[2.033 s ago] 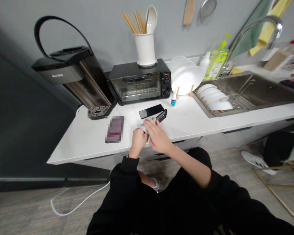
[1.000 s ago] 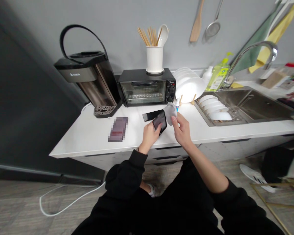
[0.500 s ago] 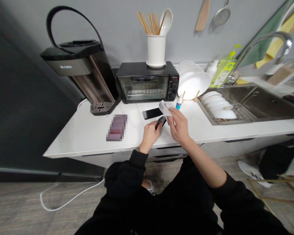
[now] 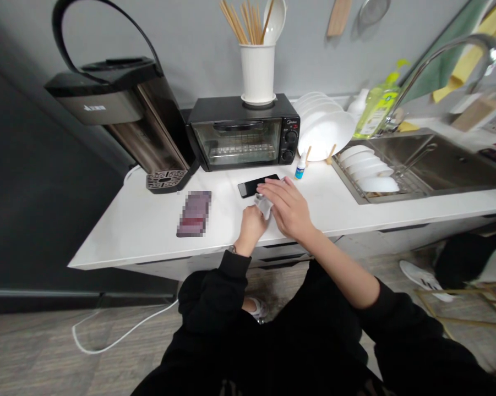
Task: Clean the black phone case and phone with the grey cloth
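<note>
My left hand [image 4: 250,226] is closed at the counter's front edge, gripping a small black device that is almost fully hidden under my right hand. My right hand [image 4: 288,208] lies over it, fingers pressing a crumpled white cloth [image 4: 265,205] down on the device. Just beyond the fingertips, a black phone [image 4: 254,186] lies flat on the white counter [image 4: 148,231]. A small white dropper bottle with a blue label [image 4: 300,166] stands behind the right hand.
A blurred dark flat item [image 4: 194,213] lies to the left. A black toaster oven [image 4: 243,137] with a white utensil holder [image 4: 257,74], a water dispenser [image 4: 119,118], stacked white plates [image 4: 324,132] and a sink [image 4: 433,165] with bowls line the back and right.
My hands have lowered to the counter. The right hand brought the cloth down over the device in my left hand, which was lifted and in plain sight a second ago.
</note>
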A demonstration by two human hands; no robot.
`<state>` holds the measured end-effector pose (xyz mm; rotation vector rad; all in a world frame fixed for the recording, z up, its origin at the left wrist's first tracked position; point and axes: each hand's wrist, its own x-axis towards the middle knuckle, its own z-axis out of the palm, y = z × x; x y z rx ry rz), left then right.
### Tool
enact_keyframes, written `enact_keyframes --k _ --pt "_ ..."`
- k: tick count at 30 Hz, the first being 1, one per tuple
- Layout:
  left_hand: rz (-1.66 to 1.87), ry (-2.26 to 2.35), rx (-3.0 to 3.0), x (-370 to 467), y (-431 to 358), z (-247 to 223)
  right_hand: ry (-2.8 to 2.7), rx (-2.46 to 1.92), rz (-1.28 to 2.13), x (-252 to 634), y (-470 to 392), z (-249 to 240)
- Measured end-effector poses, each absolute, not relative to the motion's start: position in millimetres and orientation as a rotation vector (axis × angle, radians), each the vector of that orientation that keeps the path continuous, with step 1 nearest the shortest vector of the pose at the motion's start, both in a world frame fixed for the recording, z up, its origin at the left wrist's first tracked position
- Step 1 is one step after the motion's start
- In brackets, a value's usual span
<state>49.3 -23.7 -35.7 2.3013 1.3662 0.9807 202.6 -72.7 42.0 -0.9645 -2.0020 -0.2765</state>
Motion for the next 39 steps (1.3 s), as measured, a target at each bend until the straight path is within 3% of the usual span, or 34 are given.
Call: enact_keyframes --k 7,22,28,39 --pt "1.028 1.353 2.273 49.2 -21.9 -35.7 -1.847 -1.068 -0.325 211.3 -61.9 37.7" --pt "1.037 1.340 2.287 49.1 -16.0 -46.2 -2.122 -0.981 -0.274 200.2 -70.8 44.2" --pt "1.012 1.339 2.303 47.9 -15.2 -48.4 -1.860 -1.163 -0.298 207.1 -54.7 37.5" --pt "1.047 1.352 2.253 49.8 -17.9 -44.3 -1.975 -1.301 -0.342 193.2 -55.7 45.9"
